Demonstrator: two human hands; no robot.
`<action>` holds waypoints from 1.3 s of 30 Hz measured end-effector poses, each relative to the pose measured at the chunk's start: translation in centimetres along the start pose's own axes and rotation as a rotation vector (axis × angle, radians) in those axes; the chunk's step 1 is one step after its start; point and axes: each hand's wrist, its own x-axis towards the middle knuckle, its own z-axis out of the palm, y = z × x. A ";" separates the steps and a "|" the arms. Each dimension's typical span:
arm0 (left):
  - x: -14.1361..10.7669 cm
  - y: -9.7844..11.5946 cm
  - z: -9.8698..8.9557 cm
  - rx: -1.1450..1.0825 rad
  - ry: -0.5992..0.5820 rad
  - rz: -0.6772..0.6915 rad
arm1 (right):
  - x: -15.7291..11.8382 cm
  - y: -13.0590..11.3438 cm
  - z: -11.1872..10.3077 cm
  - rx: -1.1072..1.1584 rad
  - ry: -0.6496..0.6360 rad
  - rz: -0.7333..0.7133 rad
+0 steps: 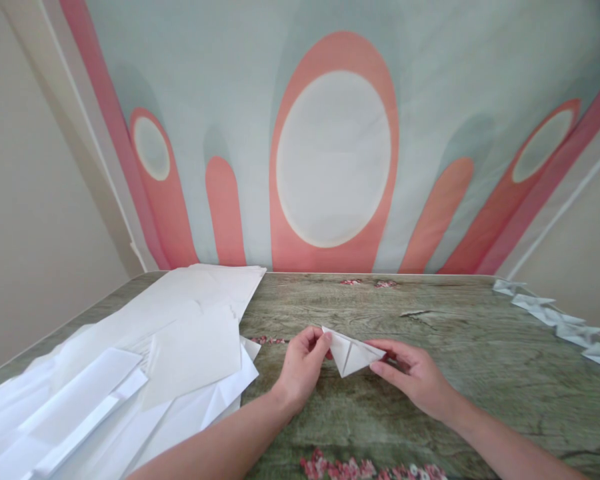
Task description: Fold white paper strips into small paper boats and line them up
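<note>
A small piece of white folded paper [354,353], shaped like a triangle with its point toward me, is held up between my two hands over the table's middle. My left hand [303,363] pinches its left corner between thumb and fingers. At the opposite corner, my right hand [415,373] grips the paper with the thumb in front and the fingers behind. A crease or fold edge runs down the paper's front face. The fingertips behind the paper are partly hidden.
A wide, messy pile of white paper sheets [195,353] covers the table's left side. Several small folded paper pieces [570,327] line the right edge. The wood-patterned tabletop [460,333] has printed pink flowers. Behind it hangs a backdrop [250,100] with coral arches.
</note>
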 end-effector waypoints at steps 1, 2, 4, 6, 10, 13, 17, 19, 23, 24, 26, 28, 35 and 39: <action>0.0 0.0 0.0 -0.006 -0.004 -0.001 | 0.0 -0.1 0.0 -0.005 0.007 0.002; 0.0 0.0 0.0 -0.012 -0.008 0.000 | 0.1 -0.1 0.0 -0.013 0.016 0.001; 0.0 0.1 0.0 -0.019 -0.015 0.003 | 0.1 -0.1 -0.1 -0.026 0.027 -0.004; 0.0 0.1 0.0 -0.034 -0.021 0.010 | 0.2 -0.1 -0.1 -0.024 0.038 -0.008; 0.0 0.1 0.1 -0.120 -0.044 0.026 | 0.3 -0.2 -0.1 -0.024 0.059 0.016; -0.1 0.0 0.2 -0.156 -0.040 0.040 | 0.3 -0.1 -0.1 -0.031 0.059 0.027; -0.1 0.2 0.2 -0.147 -0.035 0.041 | 0.4 0.0 -0.3 -0.016 0.056 0.011; -0.1 0.3 0.1 -0.115 -0.044 0.031 | 0.4 0.0 -0.4 -0.014 0.052 0.005; 0.0 0.3 0.1 -0.030 -0.081 0.034 | 0.4 0.2 -0.4 -0.050 0.063 0.009; 0.0 0.2 0.1 -0.001 -0.091 0.042 | 0.4 0.2 -0.4 -0.061 0.070 0.012; 0.0 0.0 0.1 0.091 -0.107 0.064 | 0.5 0.4 -0.4 -0.086 0.081 0.020; -0.1 -0.1 0.1 0.234 -0.107 0.089 | 0.6 0.4 -0.3 -0.128 0.094 0.023; -0.3 0.3 -0.6 0.696 -0.140 0.244 | 1.0 -0.4 -0.2 -0.285 0.057 -0.052; 0.0 0.5 -1.1 0.859 -0.202 0.321 | 1.0 -0.2 -0.2 -0.364 0.037 -0.094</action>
